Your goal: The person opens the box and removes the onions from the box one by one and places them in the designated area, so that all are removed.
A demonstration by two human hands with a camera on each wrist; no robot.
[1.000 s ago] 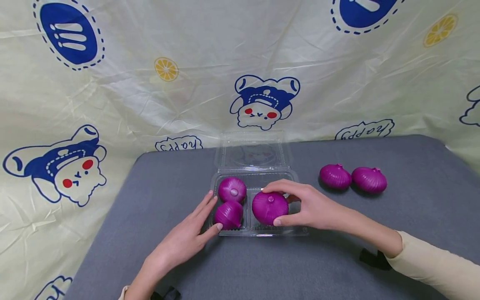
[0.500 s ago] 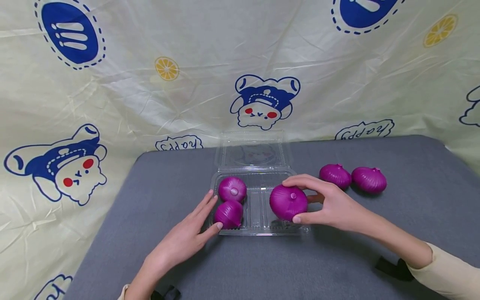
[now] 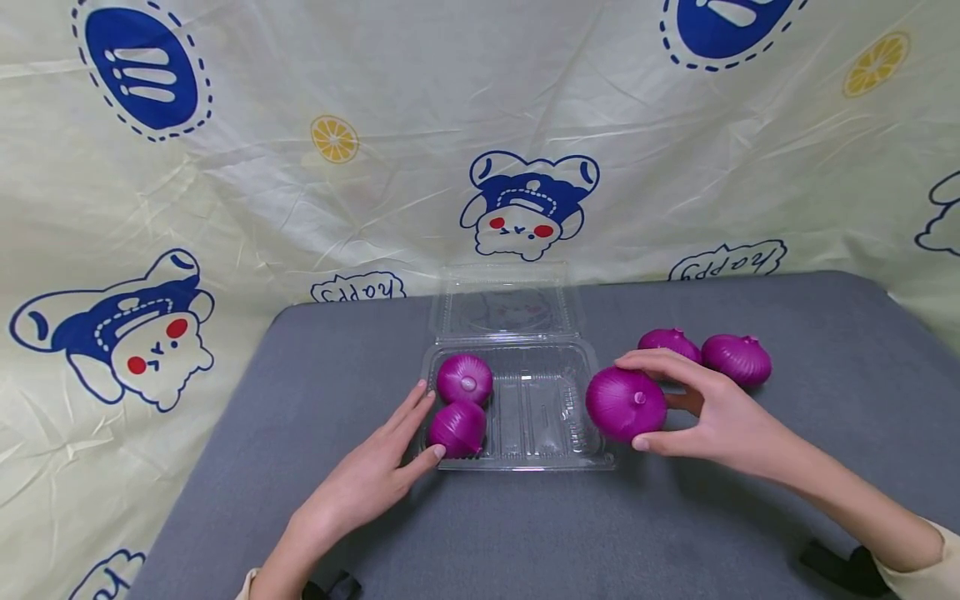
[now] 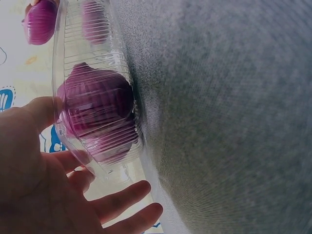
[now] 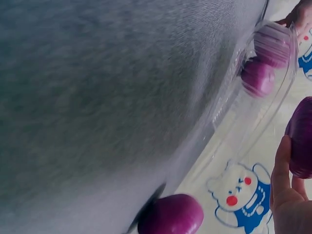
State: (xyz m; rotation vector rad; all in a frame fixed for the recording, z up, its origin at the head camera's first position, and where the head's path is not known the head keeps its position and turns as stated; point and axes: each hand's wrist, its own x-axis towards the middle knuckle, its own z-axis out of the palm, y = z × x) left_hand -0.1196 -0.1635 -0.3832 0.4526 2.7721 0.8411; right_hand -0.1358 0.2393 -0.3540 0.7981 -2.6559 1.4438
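My right hand (image 3: 712,417) grips a purple onion (image 3: 624,405) between thumb and fingers, held over the right edge of a clear plastic clamshell box (image 3: 536,417). In the right wrist view this onion (image 5: 302,139) is up off the grey cloth. Two more onions sit in the box's left side: one behind (image 3: 465,378) and one in front (image 3: 457,428). My left hand (image 3: 375,471) rests against the box's left wall, fingers extended; its thumb tip reaches the rim by the front onion. The left wrist view shows the fingers (image 4: 127,197) spread beside the clear wall.
Two further onions lie on the grey table (image 3: 525,533) to the right of the box, the left one (image 3: 667,342) partly behind my right hand, the other (image 3: 737,360) beside it. The box's lid (image 3: 506,304) stands raised at the back, near a printed curtain (image 3: 405,200).
My right hand has lifted the onion from the box's right part and carried it rightward to the box's edge. The left hand and the two onions beside it have stayed put.
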